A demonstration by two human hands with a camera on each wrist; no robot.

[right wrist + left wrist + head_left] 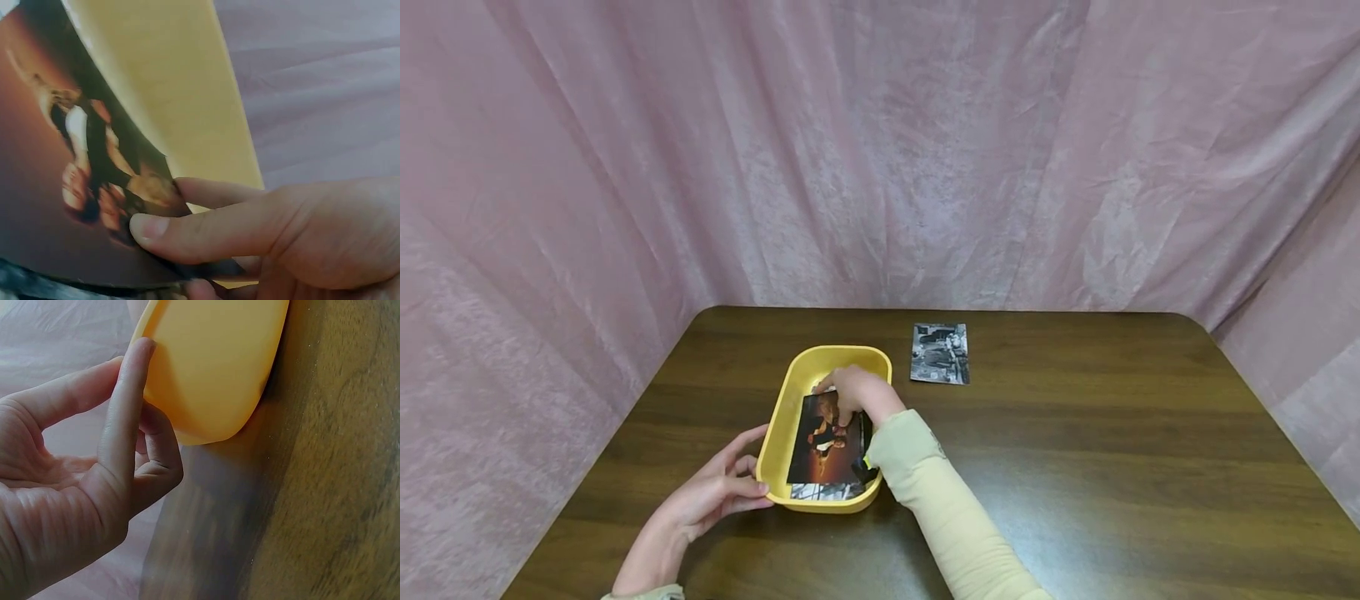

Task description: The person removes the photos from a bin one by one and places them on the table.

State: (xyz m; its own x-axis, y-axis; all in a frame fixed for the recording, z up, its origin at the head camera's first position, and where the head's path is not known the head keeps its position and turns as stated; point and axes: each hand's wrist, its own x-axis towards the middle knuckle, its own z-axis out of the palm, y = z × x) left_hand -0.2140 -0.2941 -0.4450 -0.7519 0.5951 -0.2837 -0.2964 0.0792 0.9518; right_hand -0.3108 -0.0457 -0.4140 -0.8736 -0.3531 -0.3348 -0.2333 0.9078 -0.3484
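A yellow plastic tub (784,417) with rounded corners rests on the table. My left hand (721,490) holds its near left corner, thumb at the front and fingers along the outer side. In the left wrist view, that hand (94,456) has fingertips at the tub's wall (212,369). Reaching inside, my right hand (859,395) pinches a dark photo print (820,454) with orange-lit figures. The right wrist view shows the right hand's thumb on the print (37,206), with fingers behind its edge. Under this print lies a black-and-white print (827,492), mostly hidden.
Another black-and-white photo print (940,354) lies flat on the brown wooden table (1097,450), beyond the tub to the right. Pink curtains (880,158) hang around the table's back and sides. A small dark item (863,472) shows by my right sleeve, its kind unclear.
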